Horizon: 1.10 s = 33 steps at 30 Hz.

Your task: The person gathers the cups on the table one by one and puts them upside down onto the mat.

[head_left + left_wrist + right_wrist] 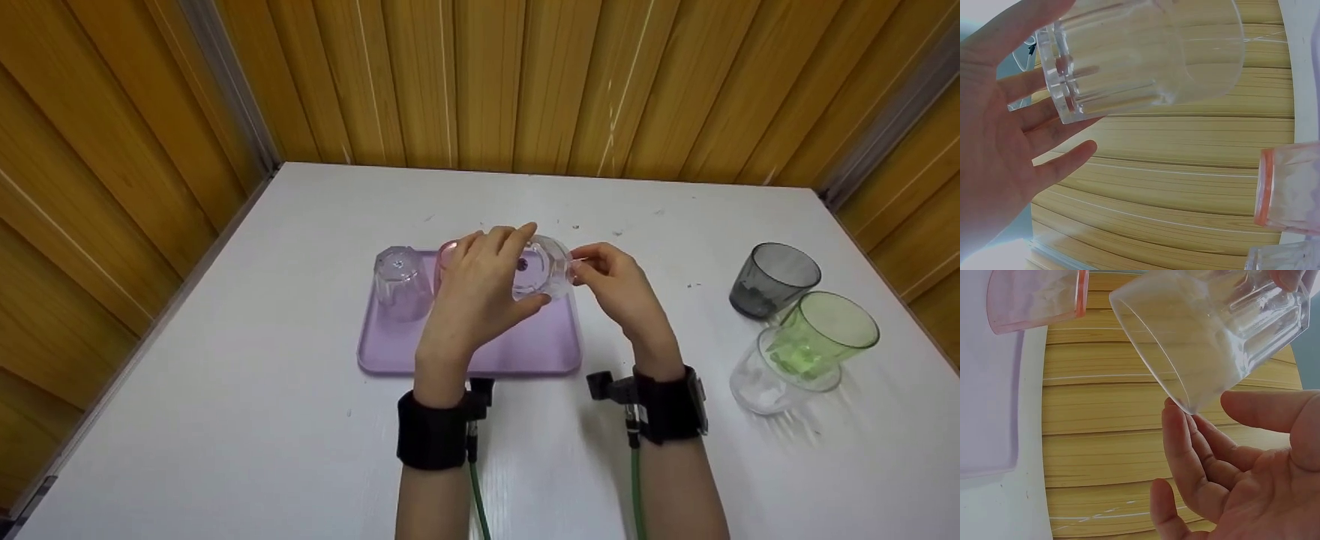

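Observation:
A clear drinking glass (553,268) is held above the lilac tray (525,351), tilted with its mouth toward the tray. My left hand (476,292) grips its thick faceted base, thumb on one side and fingers on the other, as the left wrist view shows. At the rim, my right hand (626,289) pinches the glass (1185,349) between thumb and curled fingers. A pink glass (1039,298) stands upside down on the tray, mostly hidden behind my left hand in the head view. Left of it is another upturned clear glass (403,285).
On the right side of the white table (247,337) stand a grey glass (772,281) and a green glass (825,337). The green one sits in a clear glass (765,386). Yellow wood-look panels (487,90) enclose the table's back and sides.

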Motion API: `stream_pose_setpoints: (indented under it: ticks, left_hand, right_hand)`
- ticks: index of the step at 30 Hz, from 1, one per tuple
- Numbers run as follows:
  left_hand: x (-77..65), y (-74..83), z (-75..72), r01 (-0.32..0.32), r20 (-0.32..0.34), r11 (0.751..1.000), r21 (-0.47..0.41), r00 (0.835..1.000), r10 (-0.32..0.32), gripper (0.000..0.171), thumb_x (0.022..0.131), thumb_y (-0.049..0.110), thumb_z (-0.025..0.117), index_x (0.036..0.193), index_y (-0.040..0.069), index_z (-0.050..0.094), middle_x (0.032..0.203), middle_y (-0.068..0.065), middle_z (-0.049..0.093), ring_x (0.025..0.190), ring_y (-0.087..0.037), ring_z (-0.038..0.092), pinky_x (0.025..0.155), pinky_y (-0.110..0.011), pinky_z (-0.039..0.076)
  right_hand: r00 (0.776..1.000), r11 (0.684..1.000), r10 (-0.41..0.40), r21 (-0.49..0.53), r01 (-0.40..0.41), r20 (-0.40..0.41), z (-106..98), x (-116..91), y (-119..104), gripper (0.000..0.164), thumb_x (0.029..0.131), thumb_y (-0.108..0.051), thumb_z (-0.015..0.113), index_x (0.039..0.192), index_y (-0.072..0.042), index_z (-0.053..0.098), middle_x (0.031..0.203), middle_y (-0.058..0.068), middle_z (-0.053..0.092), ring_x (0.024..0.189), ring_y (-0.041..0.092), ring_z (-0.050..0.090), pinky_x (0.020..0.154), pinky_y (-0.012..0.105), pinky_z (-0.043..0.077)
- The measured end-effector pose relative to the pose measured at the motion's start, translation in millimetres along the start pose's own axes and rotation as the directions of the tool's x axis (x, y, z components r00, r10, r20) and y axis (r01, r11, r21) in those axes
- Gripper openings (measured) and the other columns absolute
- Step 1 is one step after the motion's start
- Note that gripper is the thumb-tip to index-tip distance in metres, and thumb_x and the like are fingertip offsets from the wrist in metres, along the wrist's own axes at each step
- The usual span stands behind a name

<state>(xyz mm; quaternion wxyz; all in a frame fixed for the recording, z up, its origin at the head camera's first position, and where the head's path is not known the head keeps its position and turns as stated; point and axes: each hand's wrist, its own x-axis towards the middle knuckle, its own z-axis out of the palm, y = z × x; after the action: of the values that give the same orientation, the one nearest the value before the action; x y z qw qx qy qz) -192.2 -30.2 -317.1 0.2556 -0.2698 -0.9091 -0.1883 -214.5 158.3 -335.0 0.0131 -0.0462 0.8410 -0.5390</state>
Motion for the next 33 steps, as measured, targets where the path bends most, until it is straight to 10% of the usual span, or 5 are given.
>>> stream_pose_setpoints:
  ticks: [33]
  left_hand:
    - [3.3,-1.2,4.4,-0.008,0.004,1.0,-0.007,1.0,0.008,0.069,0.07,0.034,0.075,0.128,0.008,0.047,0.113,-0.006,0.057,0.103,-0.022,0.056,0.091,-0.032,0.043]
  right_hand:
    - [0.996,0.995,0.034,-0.093,-0.026,0.078,2.9,0.8,0.0,0.032,0.093,-0.017,0.048,0.118,0.003,0.052,0.114,0.02,0.06,0.101,0.035,0.058,0.095,0.047,0.04]
